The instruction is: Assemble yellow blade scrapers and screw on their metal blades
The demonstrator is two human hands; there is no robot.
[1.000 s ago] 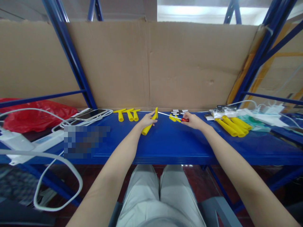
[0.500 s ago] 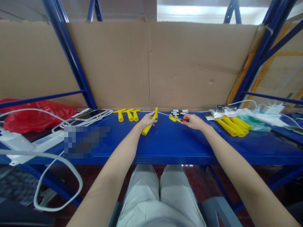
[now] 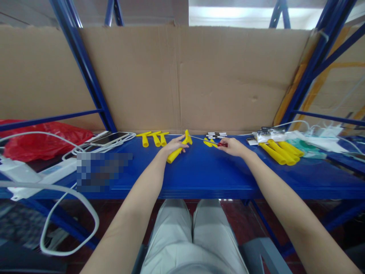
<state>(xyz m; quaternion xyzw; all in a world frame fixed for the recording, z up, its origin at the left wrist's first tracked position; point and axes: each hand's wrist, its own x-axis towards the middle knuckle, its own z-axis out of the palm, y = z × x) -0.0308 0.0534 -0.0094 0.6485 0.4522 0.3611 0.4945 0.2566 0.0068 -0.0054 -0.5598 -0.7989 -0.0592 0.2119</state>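
My left hand is wrapped round a yellow T-shaped piece, whose tube end tilts down towards me. In my right hand is a screwdriver with a red handle; its thin shaft points left to the head of the yellow piece. Whether the tip touches it, I cannot tell. Small yellow parts lie under the shaft. Behind them sits a stack of black-and-white strips. Three yellow T-shaped pieces stand in a row left of my left hand.
Several yellow tubes lie at the right beside clear and green plastic bags. On the left are a red plastic bag, white cables and a white power strip. A cardboard sheet closes off the back of the blue table.
My left hand has turned the yellow piece, so its crossbar shows more and its tube end has swung left. My right hand and the screwdriver have hardly moved.
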